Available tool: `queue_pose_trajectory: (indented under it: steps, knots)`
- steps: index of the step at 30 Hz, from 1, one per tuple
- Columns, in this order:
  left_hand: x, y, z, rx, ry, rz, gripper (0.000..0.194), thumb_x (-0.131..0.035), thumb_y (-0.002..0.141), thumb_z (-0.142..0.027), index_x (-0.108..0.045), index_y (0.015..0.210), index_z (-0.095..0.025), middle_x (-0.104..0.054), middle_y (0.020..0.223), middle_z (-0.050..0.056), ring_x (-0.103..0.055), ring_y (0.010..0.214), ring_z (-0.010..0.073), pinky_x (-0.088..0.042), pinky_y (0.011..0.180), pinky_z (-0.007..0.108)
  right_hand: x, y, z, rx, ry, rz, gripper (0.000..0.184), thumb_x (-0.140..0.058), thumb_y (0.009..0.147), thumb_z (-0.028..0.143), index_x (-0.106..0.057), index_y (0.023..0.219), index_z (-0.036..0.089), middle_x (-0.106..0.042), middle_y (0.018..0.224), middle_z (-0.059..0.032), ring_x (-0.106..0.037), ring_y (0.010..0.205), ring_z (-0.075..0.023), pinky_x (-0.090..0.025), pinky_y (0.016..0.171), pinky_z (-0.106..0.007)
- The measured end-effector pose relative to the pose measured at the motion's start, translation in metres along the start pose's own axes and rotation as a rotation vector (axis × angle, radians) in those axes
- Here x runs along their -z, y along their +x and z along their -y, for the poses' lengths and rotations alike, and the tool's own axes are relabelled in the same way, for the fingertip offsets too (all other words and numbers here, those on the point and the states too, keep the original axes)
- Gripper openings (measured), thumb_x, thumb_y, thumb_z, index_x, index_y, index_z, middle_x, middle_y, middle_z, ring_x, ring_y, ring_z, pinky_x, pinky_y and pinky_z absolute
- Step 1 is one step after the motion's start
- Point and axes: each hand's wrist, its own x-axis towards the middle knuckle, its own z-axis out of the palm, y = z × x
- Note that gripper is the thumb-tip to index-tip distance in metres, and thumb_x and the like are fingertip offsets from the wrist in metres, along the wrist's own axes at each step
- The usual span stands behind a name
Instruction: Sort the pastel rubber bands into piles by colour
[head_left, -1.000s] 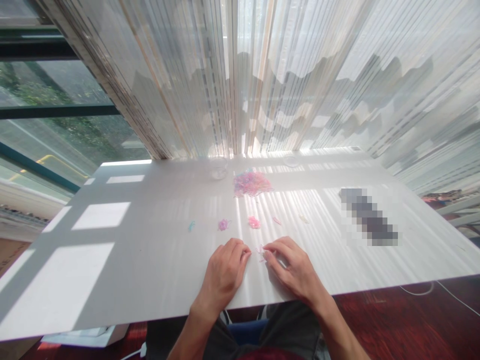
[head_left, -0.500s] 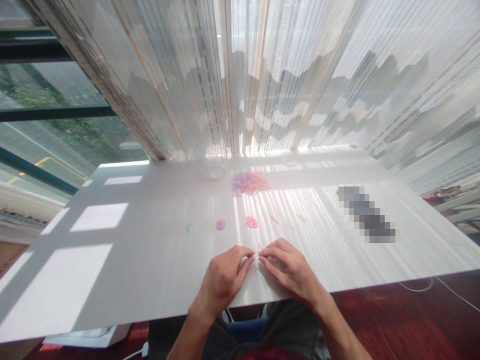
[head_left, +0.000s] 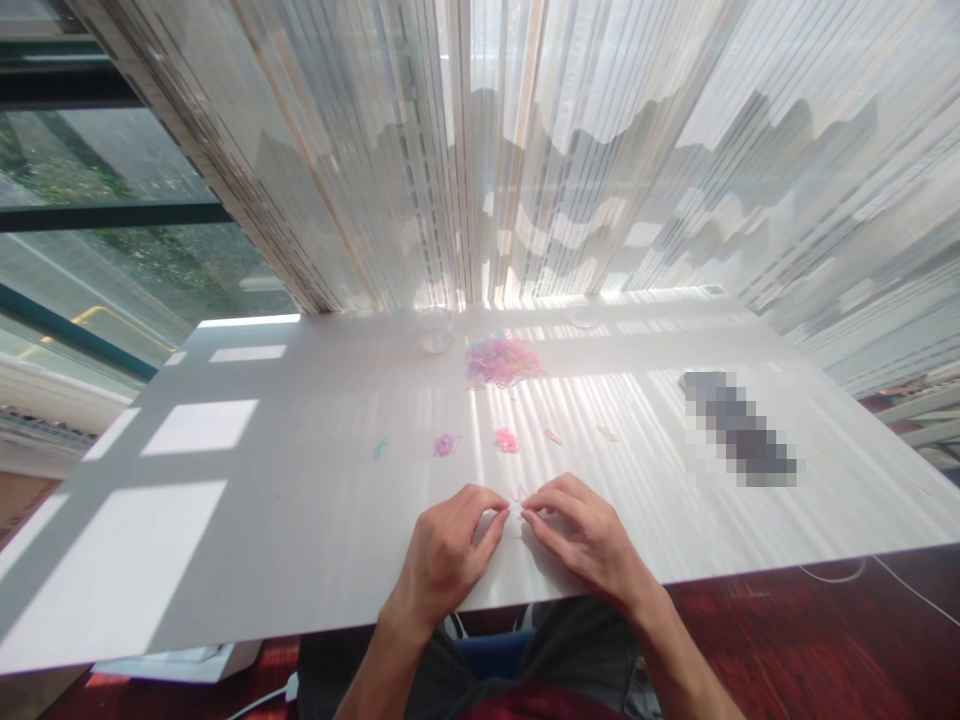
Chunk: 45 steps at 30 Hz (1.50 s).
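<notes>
My left hand (head_left: 459,535) and my right hand (head_left: 579,530) meet near the front edge of the white table (head_left: 315,540). Thumb and forefinger are pinched together on each, with a tiny pale rubber band (head_left: 515,508) between the fingertips, its outline hard to make out. Just beyond the fingers lies a thin pinkish-purple band (head_left: 520,492). Farther off is a row of small piles: teal bands (head_left: 381,448), purple bands (head_left: 445,445), pink bands (head_left: 507,440), a single pink strand (head_left: 553,437) and pale yellowish bands (head_left: 607,433).
A larger heap of mixed coloured bands (head_left: 504,362) sits behind the row. Near the back edge stand a clear round container (head_left: 436,332) and a clear lid (head_left: 583,316). A pixelated dark object (head_left: 739,428) lies at the right. Sheer striped curtains (head_left: 510,180) hang behind the table.
The view has shifted slightly. Both hands keep their pinch at nearly the same spot, with the fingertips a touch farther apart. The piles have not moved.
</notes>
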Motion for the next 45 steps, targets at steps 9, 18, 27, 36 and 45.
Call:
queue_pose_trajectory:
  steps: [9,18,27,36,45]
  knots:
    - [-0.0006,-0.0001,0.0003,0.01,0.01,-0.012,0.01,-0.055,0.101,-0.022,-0.064,0.099,-0.021,-0.072,0.086,0.002,-0.067,0.066,0.0117,-0.053,0.063,0.022,-0.0001,0.0003,-0.0005,0.008,0.003,-0.003,0.009,-0.063,0.096,0.018,-0.07,0.099,0.024,-0.069,0.086,-0.0042,-0.068,0.079,-0.0183,-0.059,0.071,-0.03]
    - [-0.0019,-0.0025,0.0027,0.024,-0.024,0.007,0.007,-0.057,0.101,-0.021,-0.064,0.1,-0.021,-0.071,0.086,0.001,-0.068,0.07,0.0119,-0.052,0.063,0.021,-0.0007,-0.0004,-0.001,0.018,0.012,-0.006,0.009,-0.063,0.096,0.018,-0.069,0.099,0.023,-0.068,0.086,-0.0039,-0.067,0.079,-0.0176,-0.058,0.07,-0.029]
    - [0.0001,-0.0005,0.0011,-0.002,-0.013,0.007,0.008,-0.058,0.102,-0.022,-0.065,0.099,-0.02,-0.072,0.086,0.001,-0.068,0.068,0.0115,-0.052,0.064,0.021,0.0,0.0002,-0.0002,0.005,0.01,0.004,0.008,-0.063,0.096,0.018,-0.069,0.098,0.023,-0.069,0.086,-0.0038,-0.068,0.079,-0.0179,-0.058,0.071,-0.029]
    - [0.0009,-0.0008,0.0018,-0.038,-0.031,0.003,0.006,-0.06,0.1,-0.018,-0.065,0.1,-0.02,-0.073,0.086,0.001,-0.07,0.075,0.0128,-0.052,0.067,0.021,-0.0008,-0.0005,-0.0014,0.008,0.032,-0.007,0.011,-0.063,0.095,0.016,-0.07,0.1,0.023,-0.07,0.088,-0.0046,-0.069,0.08,-0.0178,-0.059,0.071,-0.028]
    - [0.0019,0.0001,0.0009,-0.04,-0.037,-0.005,0.007,-0.062,0.099,-0.015,-0.065,0.098,-0.02,-0.073,0.085,0.0,-0.069,0.077,0.0135,-0.05,0.069,0.022,-0.0015,-0.0015,-0.002,-0.001,0.05,-0.016,0.015,-0.064,0.093,0.012,-0.07,0.102,0.022,-0.069,0.09,-0.0046,-0.068,0.081,-0.0164,-0.059,0.073,-0.026]
